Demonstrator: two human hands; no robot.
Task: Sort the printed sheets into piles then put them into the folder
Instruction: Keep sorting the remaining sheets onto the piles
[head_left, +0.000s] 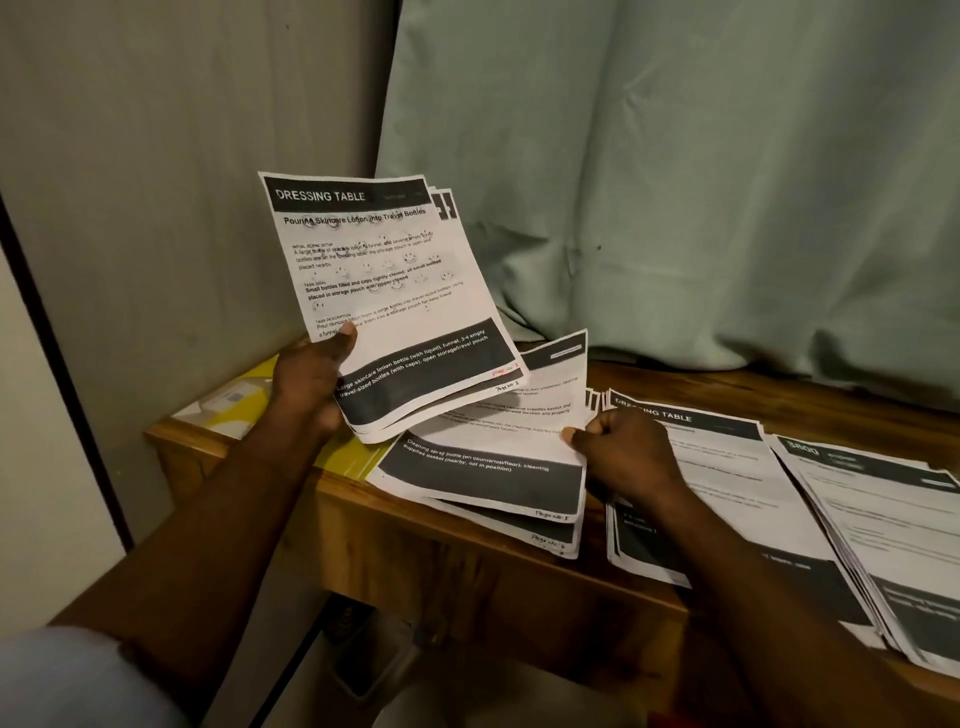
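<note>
Sleeve: my pale left sleeve fills the bottom-left corner, nearest the camera.
Table: a wooden table carries all the paper; its front edge is toward me.
Right-hand piles: a fanned pile of printed sheets lies at the far right. Just beside it is a pile headed "DRESSING TABLE", partly under my right wrist.
Right hand: my right hand is curled, thumb and fingers pinching the right edge of one printed sheet. That sheet bends upward off the pile below.
Middle pile: the cleaning-spray sheets lie flat, their front corners hanging over the table edge; handwritten page numbers show at the bottom.
Left hand: my left hand grips the lower-left corner of a raised stack, thumb on the front page.
Raised stack: the skincare-lotion sheets stand nearly upright above the table's left end.
Folder: the yellow folder lies flat on the left end, behind my left hand, partly covered by paper.
Backdrop: a pale green curtain hangs behind, a plain wall to its left.
</note>
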